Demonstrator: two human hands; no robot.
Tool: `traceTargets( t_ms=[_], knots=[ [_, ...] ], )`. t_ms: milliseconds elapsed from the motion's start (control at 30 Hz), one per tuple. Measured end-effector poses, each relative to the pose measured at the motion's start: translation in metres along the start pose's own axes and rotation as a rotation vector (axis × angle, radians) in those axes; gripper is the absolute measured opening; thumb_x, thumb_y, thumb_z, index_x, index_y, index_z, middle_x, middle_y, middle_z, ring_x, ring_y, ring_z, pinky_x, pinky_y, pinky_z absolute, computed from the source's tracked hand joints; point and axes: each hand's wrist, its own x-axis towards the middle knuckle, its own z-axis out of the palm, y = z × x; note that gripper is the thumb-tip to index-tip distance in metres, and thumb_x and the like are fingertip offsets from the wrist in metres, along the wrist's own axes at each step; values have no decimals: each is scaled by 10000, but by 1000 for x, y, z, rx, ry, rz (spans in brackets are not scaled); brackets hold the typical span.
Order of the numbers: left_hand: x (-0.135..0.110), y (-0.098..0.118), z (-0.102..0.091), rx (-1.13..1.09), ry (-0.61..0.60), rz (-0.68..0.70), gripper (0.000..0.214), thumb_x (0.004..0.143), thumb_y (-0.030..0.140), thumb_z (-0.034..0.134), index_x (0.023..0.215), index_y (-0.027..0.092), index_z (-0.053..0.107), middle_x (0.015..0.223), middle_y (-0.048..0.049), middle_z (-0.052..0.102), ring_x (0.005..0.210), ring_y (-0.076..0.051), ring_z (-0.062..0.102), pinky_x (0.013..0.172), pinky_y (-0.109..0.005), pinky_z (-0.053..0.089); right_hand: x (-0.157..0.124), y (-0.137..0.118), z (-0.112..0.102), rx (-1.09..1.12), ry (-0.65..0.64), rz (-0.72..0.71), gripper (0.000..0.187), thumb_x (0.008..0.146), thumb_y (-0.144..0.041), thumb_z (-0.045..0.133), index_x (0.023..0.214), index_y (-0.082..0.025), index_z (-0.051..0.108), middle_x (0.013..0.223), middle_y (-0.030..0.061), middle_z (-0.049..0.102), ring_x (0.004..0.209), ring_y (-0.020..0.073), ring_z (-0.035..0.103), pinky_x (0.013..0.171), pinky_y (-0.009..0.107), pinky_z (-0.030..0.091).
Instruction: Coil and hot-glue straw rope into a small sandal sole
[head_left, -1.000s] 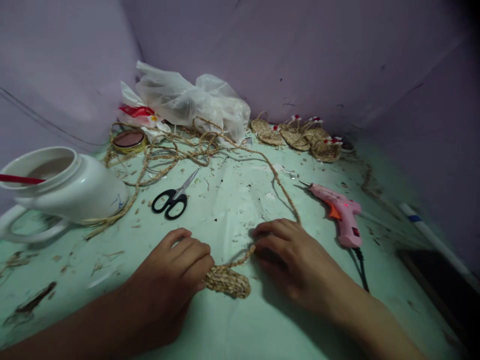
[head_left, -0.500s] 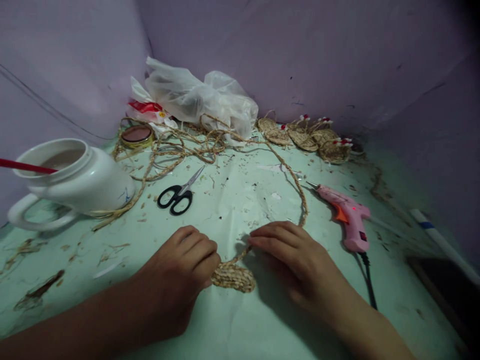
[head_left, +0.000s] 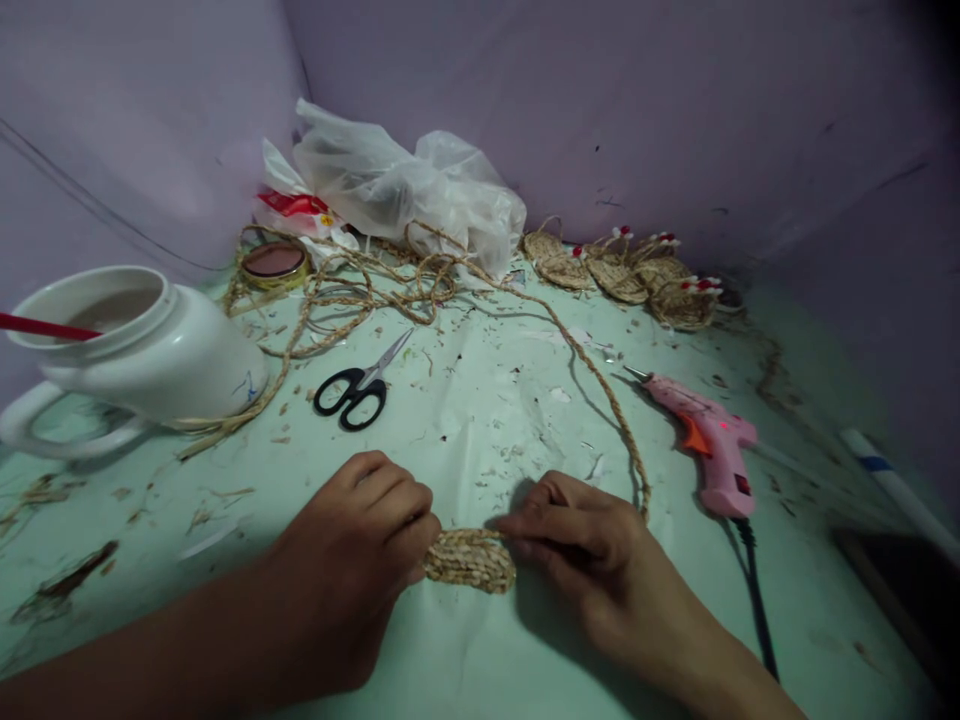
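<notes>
My left hand is closed on the left end of a small oval coil of braided straw cord, which shows between my two hands. My right hand pinches the free braided cord at the coil's upper right edge. From that hand the cord runs up and back to a loose tangle at the rear. Along the coil's top edge the cord lies against the rows. The coil's left end is hidden by my left fingers.
Black-handled scissors lie ahead, and a pink glue gun with its lead is at right. A white mug holds a red stick. Behind are a plastic bag, a round tin and several woven straw pieces.
My right hand has come down and closed in a pinch, drawing the cord from above the coil down along its top edge. My left hand keeps its hold.
</notes>
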Motion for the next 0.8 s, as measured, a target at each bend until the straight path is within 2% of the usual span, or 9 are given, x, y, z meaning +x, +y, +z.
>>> traceTargets(
  t_ms=[133,267,467,633,800],
  knots=[
    [0,1,2,6,7,-20,144,731,86,441,792,189,522,800,-45,520,755,-218,435,756,-429,355,-1,0,2,-31,54,92,255,800,-108,518,847,-198,752,705,34,581,649,157,567,565,284,431],
    [-1,1,3,-1,27,-19,149,742,84,425,801,186,516,804,-45,517,752,-219,432,755,-438,346,-2,-3,1,-5,-14,178,261,800,-103,523,848,-217,753,695,21,592,650,151,568,557,273,416],
    [-2,-1,3,-10,33,-6,157,764,69,419,823,182,511,815,-39,523,753,-213,440,741,-432,339,-6,-7,-3,26,-24,213,269,780,-72,512,852,-201,736,730,22,625,693,149,586,600,268,436],
    [-2,-2,0,-24,4,24,182,758,58,424,845,184,522,831,-40,539,761,-212,457,734,-419,346,-10,-6,-1,28,-4,328,211,710,-82,549,783,-195,712,731,23,668,670,168,612,604,290,455],
    [-2,2,1,-11,40,-36,203,757,79,404,837,191,554,814,-44,548,752,-216,454,740,-423,347,-10,-6,-1,51,18,341,172,694,-90,553,717,-202,681,737,20,687,664,167,623,619,292,465]
  ],
)
